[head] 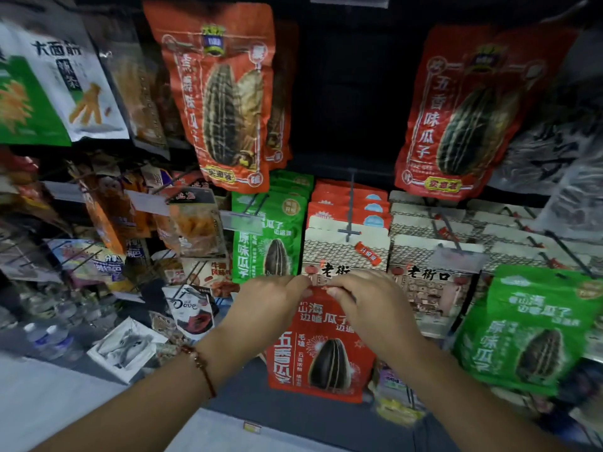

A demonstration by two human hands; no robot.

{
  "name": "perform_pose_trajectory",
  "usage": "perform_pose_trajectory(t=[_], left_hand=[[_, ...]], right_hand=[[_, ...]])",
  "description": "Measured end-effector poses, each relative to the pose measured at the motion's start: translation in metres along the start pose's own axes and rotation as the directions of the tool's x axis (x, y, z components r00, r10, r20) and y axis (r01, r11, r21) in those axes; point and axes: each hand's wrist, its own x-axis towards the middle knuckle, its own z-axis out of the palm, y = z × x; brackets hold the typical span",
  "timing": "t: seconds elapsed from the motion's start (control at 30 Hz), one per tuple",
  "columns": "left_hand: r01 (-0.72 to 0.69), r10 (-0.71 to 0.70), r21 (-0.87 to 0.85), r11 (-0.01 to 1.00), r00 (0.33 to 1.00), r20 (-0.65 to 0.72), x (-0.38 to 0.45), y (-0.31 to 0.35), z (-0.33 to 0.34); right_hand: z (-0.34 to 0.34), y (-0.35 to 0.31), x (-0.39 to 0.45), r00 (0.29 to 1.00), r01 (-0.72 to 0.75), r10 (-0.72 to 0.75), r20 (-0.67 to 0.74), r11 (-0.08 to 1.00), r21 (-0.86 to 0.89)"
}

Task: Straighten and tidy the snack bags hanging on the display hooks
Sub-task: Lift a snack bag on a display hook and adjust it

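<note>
Two large orange-red seed bags hang in the upper frame, one (225, 93) upper centre-left, one (470, 115) upper right. Lower right hangs a green seed bag (525, 331). At lower centre a red seed bag (321, 350) hangs upright, its top edge pinched by both grips: left hand (274, 301) and right hand (362, 298), fingertips nearly meeting. A beaded bracelet (200, 367) circles the left wrist.
</note>
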Motion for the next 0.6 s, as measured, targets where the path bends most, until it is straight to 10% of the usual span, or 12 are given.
perform_pose_trajectory(t=[0.27,0.6], left_hand=[[-0.051,0.053,-0.046,0.998,0.997,0.048,0.002,-0.022,-0.008],[0.235,-0.235,0.007,0.972,0.971,0.039,-0.020,-0.051,-0.009]], right_hand=[[0.001,-0.015,0.006,0.999,-0.017,0.017,0.044,1.000,-0.014],[0.028,-0.022,0.056,0.970,0.163,-0.181,0.163,0.980,0.115]])
